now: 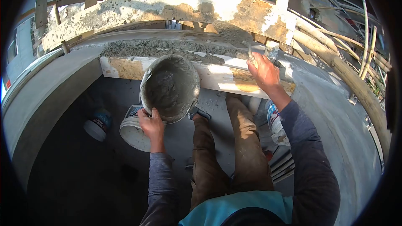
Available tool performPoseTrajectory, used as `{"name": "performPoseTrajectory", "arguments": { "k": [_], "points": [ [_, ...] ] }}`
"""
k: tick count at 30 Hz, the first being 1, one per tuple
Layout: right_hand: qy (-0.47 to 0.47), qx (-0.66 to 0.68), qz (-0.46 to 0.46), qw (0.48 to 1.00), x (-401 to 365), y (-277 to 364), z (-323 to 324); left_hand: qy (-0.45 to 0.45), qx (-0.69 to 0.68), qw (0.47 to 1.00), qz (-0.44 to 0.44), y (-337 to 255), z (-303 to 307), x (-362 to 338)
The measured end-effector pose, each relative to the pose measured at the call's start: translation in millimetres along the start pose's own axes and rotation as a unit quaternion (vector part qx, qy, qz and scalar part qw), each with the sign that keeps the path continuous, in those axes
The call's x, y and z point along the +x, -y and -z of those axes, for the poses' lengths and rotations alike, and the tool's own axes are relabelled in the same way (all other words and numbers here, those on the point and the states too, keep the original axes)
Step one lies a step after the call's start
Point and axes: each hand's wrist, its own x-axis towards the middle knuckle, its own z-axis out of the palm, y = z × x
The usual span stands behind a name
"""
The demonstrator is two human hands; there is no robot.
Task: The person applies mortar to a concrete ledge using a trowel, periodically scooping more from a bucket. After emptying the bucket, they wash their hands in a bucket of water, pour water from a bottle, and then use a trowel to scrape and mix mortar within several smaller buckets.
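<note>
My left hand [152,126] is closed on the near rim of a bucket [188,77], tilted so that its mouth faces me. Wet grey mortar [164,87] lies inside it. My right hand [264,74] is wrapped round the handle of a trowel [233,34], whose mortar-coloured blade reaches forward and left over the ledge. A rough strip of fresh mortar [142,47] runs along the ledge top, behind a wooden board [121,68] set against its near face. The bucket's far side overlaps this board.
White paint buckets stand below: one [133,136] under the mortar bucket, one [276,121] by my right leg, another [95,129] in shadow. Curved walls [335,113] flank me. A long plank [180,8] and bamboo poles [356,81] lie beyond the ledge.
</note>
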Motion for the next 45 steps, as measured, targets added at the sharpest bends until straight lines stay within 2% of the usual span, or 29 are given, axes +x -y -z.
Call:
{"name": "performPoseTrajectory", "arguments": {
  "k": [2, 4, 6, 7, 9, 11, 12, 14, 16, 18, 19, 20, 21, 22, 23, 25, 26, 27, 28, 30, 32, 34, 38, 40, 42, 43, 44, 45],
  "points": [
    [-0.02, 0.018, 0.034, 0.999, -15, 10, 13, 0.011, 0.055, 0.998, 0.003, -1, 0, 1],
    [0.018, 0.006, 0.091, 0.996, -25, 35, 22, -0.015, 0.098, 0.995, -0.03, -15, -2, -5],
    [0.089, -0.047, 0.225, 0.969, -33, 60, 14, -0.017, 0.095, 0.995, -0.008, -16, -4, -9],
    [0.112, -0.084, 0.242, 0.96, -31, 81, 6, -0.01, 0.107, 0.994, 0.01, -25, -2, -13],
    [0.074, -0.132, 0.261, 0.954, -23, 116, -33, -0.014, 0.092, 0.996, 0.003, -12, -8, -19],
    [-0.038, -0.15, 0.299, 0.942, -9, 143, -71, -0.028, 0.066, 0.997, -0.025, -5, -13, -26],
    [-0.035, -0.148, 0.303, 0.941, -14, 154, -83, -0.03, 0.069, 0.997, -0.021, -5, -11, -29],
    [-0.071, -0.268, 0.315, 0.908, -24, 167, -103, -0.046, 0.057, 0.997, -0.031, -9, -14, -32],
    [-0.078, -0.292, 0.308, 0.902, -44, 170, -110, -0.038, 0.059, 0.997, -0.018, -7, -14, -36],
    [0.008, -0.278, 0.291, 0.916, -56, 168, -105, -0.016, 0.047, 0.999, 0.005, -8, -12, -40],
    [0.049, -0.266, 0.322, 0.907, -52, 168, -99, -0.016, 0.042, 0.999, 0.008, 1, -11, -41],
    [0.05, -0.268, 0.324, 0.906, -48, 167, -93, -0.027, 0.031, 0.999, -0.029, 10, -15, -44],
    [0.139, -0.266, 0.371, 0.879, -44, 169, -86, -0.038, 0.022, 0.997, -0.067, 14, -16, -45],
    [0.227, -0.26, 0.413, 0.843, -40, 171, -85, -0.039, 0.024, 0.997, -0.067, 19, -15, -46],
    [0.227, -0.258, 0.414, 0.843, -32, 165, -86, -0.049, 0.017, 0.996, -0.072, 22, -16, -46],
    [0.299, 0.013, 0.409, 0.862, -15, 149, -84, -0.06, 0.013, 0.995, -0.078, 25, -14, -46],
    [0.297, 0.014, 0.411, 0.862, -9, 151, -86, -0.038, 0.019, 0.998, -0.05, 28, -10, -41],
    [0.343, -0.019, 0.358, 0.868, -6, 155, -85, -0.016, 0.028, 0.999, -0.021, 30, -7, -39],
    [0.387, -0.05, 0.303, 0.869, -4, 158, -85, -0.017, 0.033, 0.999, -0.021, 33, -5, -37],
    [0.411, -0.018, 0.292, 0.863, -1, 154, -83, -0.02, 0.009, 1.0, -0.022, 34, -4, -34],
    [0.368, 0.011, 0.295, 0.882, -3, 145, -91, -0.024, 0.012, 1.0, -0.012, 33, -3, -36],
    [0.368, 0.02, 0.297, 0.881, 0, 142, -91, -0.027, 0.009, 1.0, -0.012, 32, -2, -31],
    [0.358, 0.127, 0.249, 0.891, -5, 106, -68, -0.001, -0.04, 0.999, -0.018, 42, 3, -23],
    [0.313, 0.152, 0.234, 0.908, -1, 75, -55, 0.007, -0.054, 0.998, 0.021, 32, 5, -21],
    [0.275, 0.181, 0.232, 0.915, 12, 46, -36, 0.001, -0.068, 0.998, -0.005, 35, 2, -21],
    [0.285, 0.197, 0.151, 0.926, 20, 36, -17, 0.007, -0.07, 0.997, -0.008, 33, 2, -21],
    [0.205, 0.191, 0.188, 0.941, 27, 9, -22, 0.005, -0.066, 0.998, -0.003, 31, 0, -22],
    [0.196, 0.183, 0.142, 0.953, 34, -2, -6, 0.004, -0.06, 0.998, 0.003, 29, 0, -24]
  ]
}}
